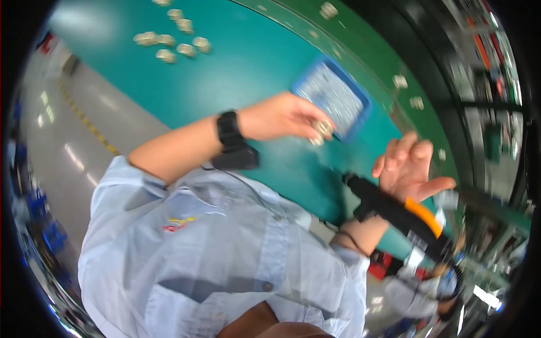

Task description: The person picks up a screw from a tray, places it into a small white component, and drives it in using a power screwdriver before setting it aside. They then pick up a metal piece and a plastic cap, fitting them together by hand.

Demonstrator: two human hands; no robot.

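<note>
The green work table [236, 76] extends beneath and beyond both hands. The blue tray [356, 125] sits just beyond the fingertips of the left hand [282, 115]; whether they touch its rim I cannot tell. The black-and-orange tool [394, 217] lies across my view of the right wrist, its nose toward the left hand. The right hand [404, 176] is open, palm exposed, fingers parted, holding nothing. Loose pale pieces [186, 49] lie well beyond and to the left of the left hand. The held pale piece [323, 128] is pinched between the left thumb and fingers; blur hides whether it is one or two. Small clear items [332, 96] fill the tray.

For good control, I judge that I should pinch the piece by its sides, leave its upper face uncovered, steady the left wrist, and hold the right fingers clear of the tool's nose.
</note>
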